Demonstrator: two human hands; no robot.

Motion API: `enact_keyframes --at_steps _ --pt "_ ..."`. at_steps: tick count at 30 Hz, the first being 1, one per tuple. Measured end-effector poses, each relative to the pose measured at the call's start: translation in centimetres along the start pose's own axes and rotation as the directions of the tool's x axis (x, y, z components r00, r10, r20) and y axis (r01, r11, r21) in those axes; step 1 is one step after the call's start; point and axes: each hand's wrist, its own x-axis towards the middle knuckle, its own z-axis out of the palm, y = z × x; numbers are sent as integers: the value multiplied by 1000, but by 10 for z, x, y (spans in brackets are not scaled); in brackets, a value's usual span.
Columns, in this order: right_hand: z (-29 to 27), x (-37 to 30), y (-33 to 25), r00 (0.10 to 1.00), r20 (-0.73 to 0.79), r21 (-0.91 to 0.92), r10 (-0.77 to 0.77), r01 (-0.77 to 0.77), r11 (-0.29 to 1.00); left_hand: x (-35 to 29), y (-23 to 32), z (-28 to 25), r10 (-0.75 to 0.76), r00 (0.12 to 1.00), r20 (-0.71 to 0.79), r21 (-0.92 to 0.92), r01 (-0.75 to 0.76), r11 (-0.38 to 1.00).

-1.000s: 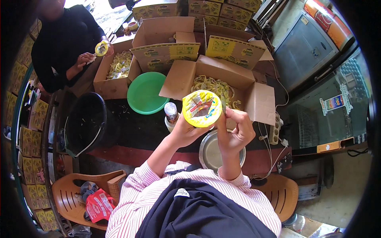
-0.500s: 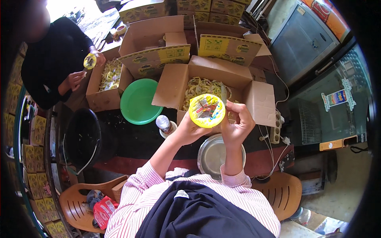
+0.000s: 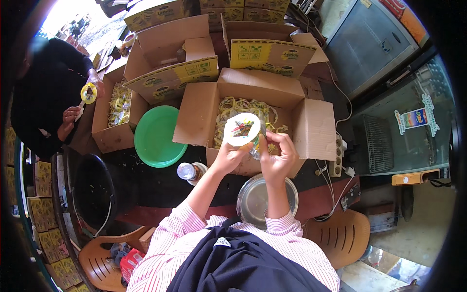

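Observation:
My left hand point(image 3: 232, 156) grips a plastic cup point(image 3: 242, 127) above the open cardboard box, its printed top facing up with a pale rim. My right hand point(image 3: 278, 155) is closed around a knife point(image 3: 263, 122), whose grey blade stands up against the cup's right edge. The knife's handle is hidden in my fingers. Below both hands, the cardboard box point(image 3: 318, 129) holds a heap of curled yellow and white plastic strips point(image 3: 234, 108). A steel bowl point(image 3: 247, 214) sits partly under my right forearm.
A green basin point(image 3: 160, 138), a capped bottle point(image 3: 187, 171) and a black bucket point(image 3: 92, 192) stand to the left. Another person point(image 3: 46, 97) there holds a yellow-rimmed cup point(image 3: 88, 93) and a blade. More open boxes point(image 3: 187, 73) stand behind; a power strip point(image 3: 335, 163) and cables lie right.
The cup's rim looked bright yellow before and looks white now. Both my hands have shifted slightly left in view, and the surroundings have shifted left too. The other person's hands are lower in view.

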Motion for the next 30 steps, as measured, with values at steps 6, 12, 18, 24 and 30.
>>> enact_keyframes --at_steps 6,12,18,24,30 --pt "6 -3 5 999 -11 -9 -50 50 999 1 0 5 28 995 -95 -10 -30 1000" --pt "6 -4 6 997 -1 -89 -76 76 993 4 3 -2 -50 999 15 133 48 990" --pt "7 2 4 995 12 -111 -99 100 989 3 7 -1 -11 999 46 47 9 999" --pt "4 11 2 999 35 25 28 -28 999 3 2 -7 -2 997 72 74 -4 997" --pt "2 6 -1 999 27 -34 -21 22 999 5 -1 -10 -78 996 41 5 78 997"
